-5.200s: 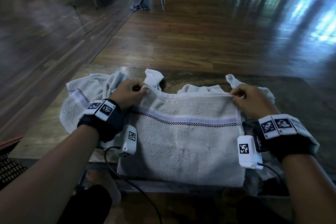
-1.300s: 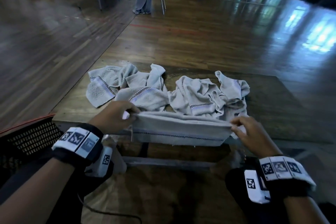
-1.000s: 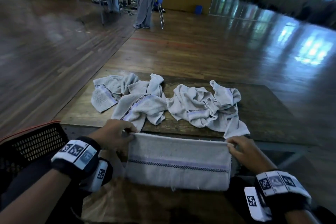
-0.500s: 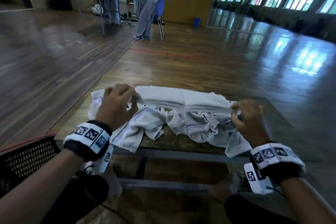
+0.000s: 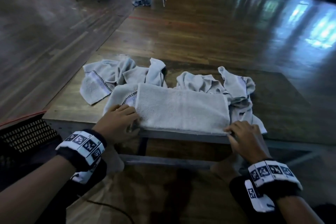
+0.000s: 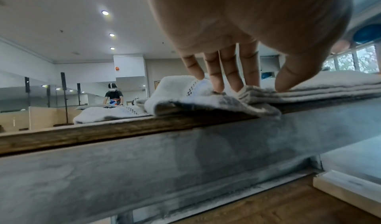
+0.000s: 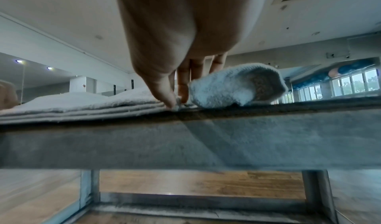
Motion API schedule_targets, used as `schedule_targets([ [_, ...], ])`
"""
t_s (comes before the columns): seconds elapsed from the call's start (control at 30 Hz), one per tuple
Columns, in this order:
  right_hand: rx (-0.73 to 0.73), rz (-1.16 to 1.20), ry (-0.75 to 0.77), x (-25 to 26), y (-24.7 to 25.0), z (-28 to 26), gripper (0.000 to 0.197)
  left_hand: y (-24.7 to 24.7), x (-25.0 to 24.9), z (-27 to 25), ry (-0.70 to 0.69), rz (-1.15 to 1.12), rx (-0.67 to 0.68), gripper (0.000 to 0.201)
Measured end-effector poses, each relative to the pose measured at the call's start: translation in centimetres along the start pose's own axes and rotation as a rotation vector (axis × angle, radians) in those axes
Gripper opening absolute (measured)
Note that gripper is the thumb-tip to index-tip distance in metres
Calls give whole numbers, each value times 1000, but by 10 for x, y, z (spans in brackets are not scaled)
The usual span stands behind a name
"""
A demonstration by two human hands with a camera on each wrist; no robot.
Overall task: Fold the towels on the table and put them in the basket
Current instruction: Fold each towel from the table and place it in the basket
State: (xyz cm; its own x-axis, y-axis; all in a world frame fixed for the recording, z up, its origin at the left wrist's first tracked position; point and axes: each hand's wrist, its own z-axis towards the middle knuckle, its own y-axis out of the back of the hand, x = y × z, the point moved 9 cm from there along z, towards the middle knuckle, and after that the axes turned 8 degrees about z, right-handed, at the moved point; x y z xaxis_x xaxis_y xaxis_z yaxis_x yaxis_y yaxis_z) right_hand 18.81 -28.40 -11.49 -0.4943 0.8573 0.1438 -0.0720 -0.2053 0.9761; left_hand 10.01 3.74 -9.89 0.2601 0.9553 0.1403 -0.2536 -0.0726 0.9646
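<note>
The folded towel (image 5: 181, 109), in the air a moment ago, now lies on the table's (image 5: 72, 107) near edge, your left hand (image 5: 118, 123) pressing its end with straight fingers and your right hand (image 5: 243, 138) pinching its corner, likely ready for another fold.

A folded towel (image 5: 181, 109) of looped, matt terry cloth is seen on a table (image 5: 283, 100) topped in worn, dull wood and framed in scuffed grey metal; the wood floor (image 5: 200, 29) is shown glossy.

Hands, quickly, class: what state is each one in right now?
Left hand: open, straight fingers pressing the folded towel's left end.
Right hand: pinching the folded towel's near right corner.
</note>
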Motion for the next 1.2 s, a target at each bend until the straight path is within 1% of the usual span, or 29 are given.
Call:
schedule_targets([
  [0.07, 100, -18, -41, -11, -6, 17, 17, -7, -8, 16, 6, -32, -39, 19],
  [0.1, 131, -19, -74, -12, -4, 19, 16, -2, -12, 19, 3, -42, -62, 20],
  [0.17, 135, -32, -99, -8, 1, 22, 18, 2, -22, 23, -5, -76, -91, 22],
  [0.23, 136, -50, -64, 12, 3, 24, 20, 4, -29, 30, 6, -112, -116, 22],
  [0.27, 105, -26, -13, 28, -1, 39, 21, -1, -25, 41, 42, -112, -115, 23],
  [0.33, -14, 43, 68, 61, 8, 52, 21, -4, -28, 58, 115, -127, -104, 29],
  [0.4, -139, 137, 77, 88, 15, 71, 24, -14, -26, 76, 224, -152, -65, 37],
  [0.47, -195, 202, 35, 109, 10, 89, 31, -26, -25, 87, 291, -168, -28, 43],
  [0.5, -176, 210, 20, 119, 2, 97, 36, -33, -26, 89, 299, -160, -11, 44],
  [0.53, -123, 186, 13, 129, -11, 103, 42, -40, -27, 89, 297, -136, 8, 46],
  [0.63, 74, 34, 66, 144, -59, 103, 54, -56, -27, 80, 287, -21, 53, 52],
  [0.67, 97, 0, 80, 143, -67, 100, 56, -57, -25, 77, 289, 6, 56, 56],
  [0.73, 90, -16, 87, 136, -72, 93, 57, -58, -19, 72, 289, 28, 67, 61],
  [0.83, 70, -37, 67, 112, -67, 77, 58, -62, -6, 64, 308, 41, 87, 64],
  [0.97, 85, -77, -69, 47, -62, 50, 63, -66, 11, 51, 373, 29, 107, 69],
  [1.07, 149, -40, -161, 7, -62, 37, 71, -65, 22, 33, 422, 10, 116, 71],
  [1.17, 214, -48, -252, -13, -55, 36, 78, -63, 30, 9, 502, -53, 170, 70],
  [1.2, 211, -44, -269, -14, -49, 38, 79, -59, 33, 1, 541, -96, 175, 68],
])
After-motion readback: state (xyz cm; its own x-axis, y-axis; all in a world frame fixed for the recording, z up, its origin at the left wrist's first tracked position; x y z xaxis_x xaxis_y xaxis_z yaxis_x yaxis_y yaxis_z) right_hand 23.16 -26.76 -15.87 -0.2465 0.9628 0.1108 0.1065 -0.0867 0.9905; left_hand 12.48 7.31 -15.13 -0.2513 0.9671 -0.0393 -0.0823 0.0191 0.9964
